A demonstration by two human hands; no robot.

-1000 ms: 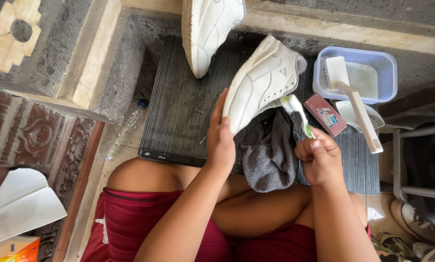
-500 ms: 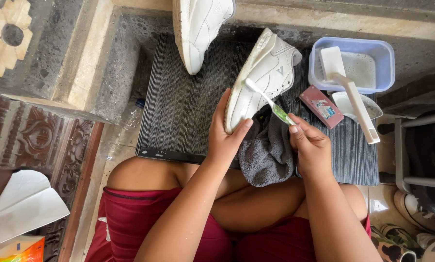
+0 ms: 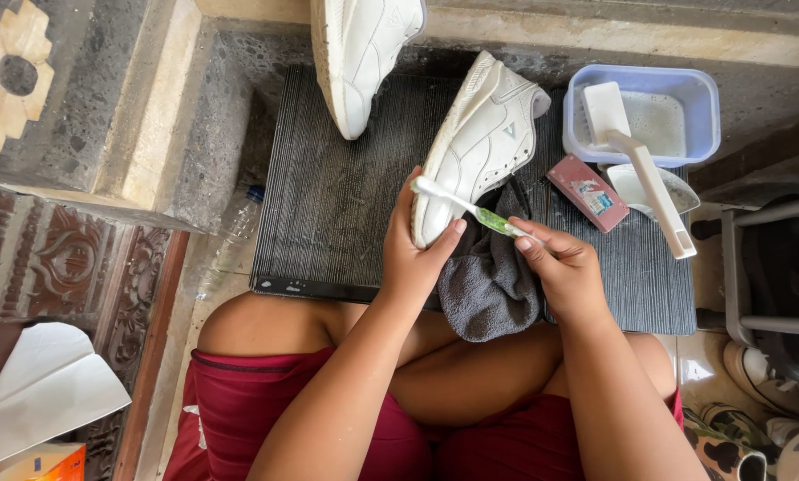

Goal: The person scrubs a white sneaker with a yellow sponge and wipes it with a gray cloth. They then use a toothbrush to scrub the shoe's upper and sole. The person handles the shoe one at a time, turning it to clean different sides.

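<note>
My left hand (image 3: pixel 420 258) grips the toe end of a white sneaker (image 3: pixel 484 142) that lies tilted on a dark ribbed mat (image 3: pixel 328 196). My right hand (image 3: pixel 561 265) holds a green and white toothbrush (image 3: pixel 470 209), its bristle head at the sneaker's toe side. A grey cloth (image 3: pixel 488 276) hangs below the sneaker, between my hands and over my lap. A second white sneaker (image 3: pixel 359 49) lies at the mat's far edge.
A pale blue tub (image 3: pixel 707 114) of soapy water sits at the right with a white scrub brush (image 3: pixel 644 169) leaning out of it. A small pink box (image 3: pixel 588 191) and a white dish (image 3: pixel 680 191) lie beside it. A plastic bottle (image 3: pixel 230 240) lies left of the mat; stone ledges surround it.
My right hand has swung the toothbrush leftward, from beside the sneaker onto its toe. The left hand keeps its hold on the shoe.
</note>
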